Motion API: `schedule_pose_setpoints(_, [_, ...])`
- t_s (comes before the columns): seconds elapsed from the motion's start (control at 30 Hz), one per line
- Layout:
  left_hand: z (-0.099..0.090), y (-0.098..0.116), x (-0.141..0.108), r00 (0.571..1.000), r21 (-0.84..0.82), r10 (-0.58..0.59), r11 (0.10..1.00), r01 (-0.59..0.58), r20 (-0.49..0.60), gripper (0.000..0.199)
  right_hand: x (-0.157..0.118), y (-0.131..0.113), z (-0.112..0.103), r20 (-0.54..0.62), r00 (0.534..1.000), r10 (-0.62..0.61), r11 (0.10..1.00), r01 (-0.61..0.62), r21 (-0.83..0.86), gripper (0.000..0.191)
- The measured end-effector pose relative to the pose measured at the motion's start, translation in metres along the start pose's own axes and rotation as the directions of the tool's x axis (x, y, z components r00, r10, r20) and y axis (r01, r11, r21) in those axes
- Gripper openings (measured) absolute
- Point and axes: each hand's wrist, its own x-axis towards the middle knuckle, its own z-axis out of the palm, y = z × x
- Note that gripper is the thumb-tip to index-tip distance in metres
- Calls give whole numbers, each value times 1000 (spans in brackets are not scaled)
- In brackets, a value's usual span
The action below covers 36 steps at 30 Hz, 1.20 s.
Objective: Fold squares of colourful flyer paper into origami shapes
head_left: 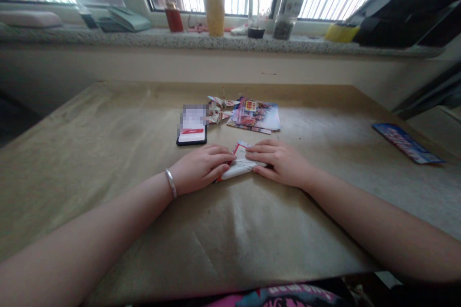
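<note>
Creased paper point(243, 165) lay on the table point(144, 124) under the left hand point(200, 165) and right hand point(284, 163).
Both hands were open, fingers outstretched across it; it looked partly folded, its flaps unsettled. Beyond sat finished-looking paper figures point(218, 116).

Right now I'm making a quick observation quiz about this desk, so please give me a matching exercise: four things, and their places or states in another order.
Things
1. Smartphone
2. Silver bracelet
3. Partly folded paper
4. Blue printed strip

Places or states
A. Under the fingers of the left hand and right hand
B. Lying apart near the right side of the table
C. Around the left wrist
D. Screen up, beside the folded paper figures

Pairs: 1-D, 2-C, 3-A, 4-B
</note>
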Motion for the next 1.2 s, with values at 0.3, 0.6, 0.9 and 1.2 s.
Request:
schedule_pose_setpoints(0.3, [2,-1,2,1000,10,19,1000,-19,21,34,3,-3,1,16,997,75,997,-75,3,36])
schedule_pose_setpoints(0.6, [5,2,3,1000,63,3,998,-3,-5,36,5,-6,1,12,992,124,992,-124,-22,38])
schedule_pose_setpoints(0.9, [6,2,6,1000,85,-3,996,5,-23,34,9,-8,-1,22,990,137,991,-137,-13,35])
schedule_pose_setpoints(1.2, [6,1,6,1000,84,7,996,-5,-28,33,11,-6,1,64,994,86,994,-81,-80,47])
